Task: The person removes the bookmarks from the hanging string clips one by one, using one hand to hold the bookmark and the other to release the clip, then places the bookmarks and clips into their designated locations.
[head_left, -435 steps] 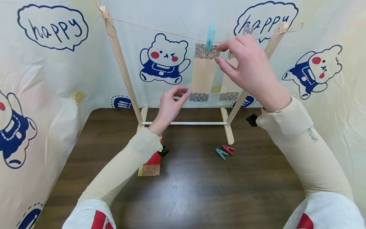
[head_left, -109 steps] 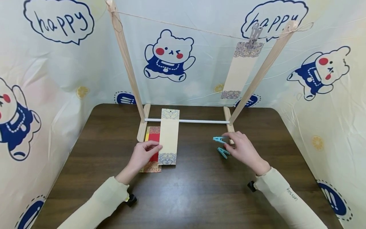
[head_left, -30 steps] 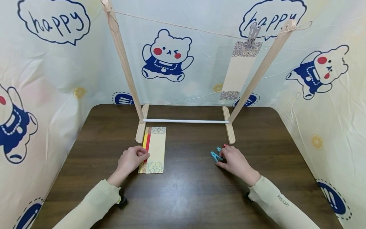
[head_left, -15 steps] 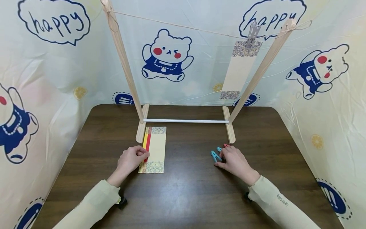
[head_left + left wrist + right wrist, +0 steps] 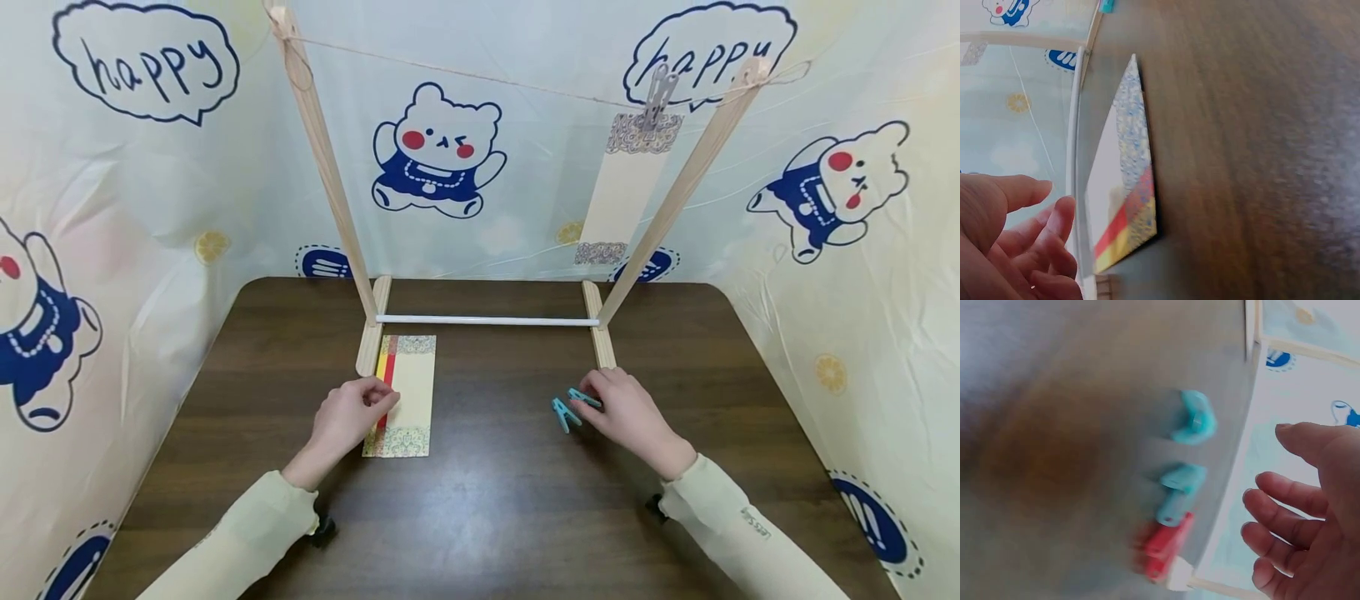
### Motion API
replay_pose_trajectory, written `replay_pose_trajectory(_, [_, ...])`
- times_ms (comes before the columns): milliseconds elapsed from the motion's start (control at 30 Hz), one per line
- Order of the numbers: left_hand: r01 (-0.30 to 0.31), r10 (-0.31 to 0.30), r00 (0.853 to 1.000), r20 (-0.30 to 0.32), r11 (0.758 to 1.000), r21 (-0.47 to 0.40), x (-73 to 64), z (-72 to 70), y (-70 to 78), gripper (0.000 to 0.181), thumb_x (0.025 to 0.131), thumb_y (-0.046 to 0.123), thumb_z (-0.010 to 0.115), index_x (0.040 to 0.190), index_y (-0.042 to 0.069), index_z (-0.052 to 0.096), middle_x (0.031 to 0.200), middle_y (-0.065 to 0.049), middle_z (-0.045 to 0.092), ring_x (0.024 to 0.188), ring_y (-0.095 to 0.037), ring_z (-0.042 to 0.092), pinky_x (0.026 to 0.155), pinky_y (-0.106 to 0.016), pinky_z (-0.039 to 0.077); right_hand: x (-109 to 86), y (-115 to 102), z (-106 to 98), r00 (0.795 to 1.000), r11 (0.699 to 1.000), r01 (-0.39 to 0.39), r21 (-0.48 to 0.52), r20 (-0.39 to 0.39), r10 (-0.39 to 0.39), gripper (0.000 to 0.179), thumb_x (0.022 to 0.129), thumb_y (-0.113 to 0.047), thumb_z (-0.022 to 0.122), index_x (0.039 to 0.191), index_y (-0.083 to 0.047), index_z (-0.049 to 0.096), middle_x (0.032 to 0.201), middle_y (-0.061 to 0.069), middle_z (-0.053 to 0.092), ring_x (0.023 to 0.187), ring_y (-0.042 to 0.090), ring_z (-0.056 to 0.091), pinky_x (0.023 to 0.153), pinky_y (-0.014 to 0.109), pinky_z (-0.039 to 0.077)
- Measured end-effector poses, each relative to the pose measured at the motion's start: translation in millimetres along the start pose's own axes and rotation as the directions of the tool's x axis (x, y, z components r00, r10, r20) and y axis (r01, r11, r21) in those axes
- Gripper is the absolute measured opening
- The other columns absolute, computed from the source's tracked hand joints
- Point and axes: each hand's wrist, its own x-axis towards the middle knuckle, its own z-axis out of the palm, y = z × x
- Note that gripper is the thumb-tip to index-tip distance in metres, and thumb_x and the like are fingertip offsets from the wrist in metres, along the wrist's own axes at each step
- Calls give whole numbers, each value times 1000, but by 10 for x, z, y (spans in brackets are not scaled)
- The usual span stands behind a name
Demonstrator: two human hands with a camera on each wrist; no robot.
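Note:
My left hand (image 5: 342, 427) hovers by the left side of some overlapping paper cards (image 5: 411, 393), its fingers loosely bent and holding nothing. The cream card with patterned ends lies on top; red and yellow strips of the cards under it show along the left. Just above two light blue clothespins (image 5: 566, 415) is my right hand (image 5: 637, 418), fingers relaxed and apart from them. A red clothespin (image 5: 1169, 545) beside them shows in the right wrist view; the hand hides it in the head view. One cream card (image 5: 627, 192) hangs from the string by a grey clothespin (image 5: 660, 96).
A wooden frame stands at the back, with a left post (image 5: 326, 167), a right post (image 5: 686, 183) and a white crossbar (image 5: 487, 321) low down. Between the post tops runs a thin string (image 5: 465, 77). A printed cloth (image 5: 315, 208) backs the dark table (image 5: 487, 500).
The second cream card and its blue clothespin have come off the string; the card now lies on the others, the clothespin on the table. Lately my right hand has lifted from the clothespins.

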Motion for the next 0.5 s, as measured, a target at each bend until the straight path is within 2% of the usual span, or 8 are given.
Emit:
replay_pose_trajectory(133, [-86,87,996,-32,996,32,-14,10,76,18,96,26,75,101,9,77,82,-2,71,66,-18,55,56,-33,44,69,-10,-168,1000,1000,6,1,-28,-6,23,90,-24,83,97,-6,71,84,6,67,76,19,52,67,36,45])
replay_pose_trajectory(233, [-162,167,984,-62,983,82,-19,22,115,14,96,24,76,100,10,77,79,1,69,64,-17,54,54,-33,44,115,-27,-307,998,1000,21,-6,-53,-22,21,90,-23,83,96,-6,71,86,6,68,78,21,55,69,38,48])
replay_pose_trajectory(333, [-234,252,963,-95,958,168,-17,31,154,12,94,23,78,98,11,78,77,2,68,65,-17,55,53,-32,44,162,-45,-450,997,999,30,-27,-74,-31,20,91,-22,82,96,-7,71,88,6,68,80,23,57,70,41,49])
replay_pose_trajectory(500, [-322,380,913,-151,896,306,-15,30,240,14,92,25,80,97,12,78,81,-3,72,70,-22,59,53,-36,46,243,-83,-686,996,998,23,-62,-86,-28,20,93,-23,80,98,-6,71,89,8,69,81,25,56,71,42,48])
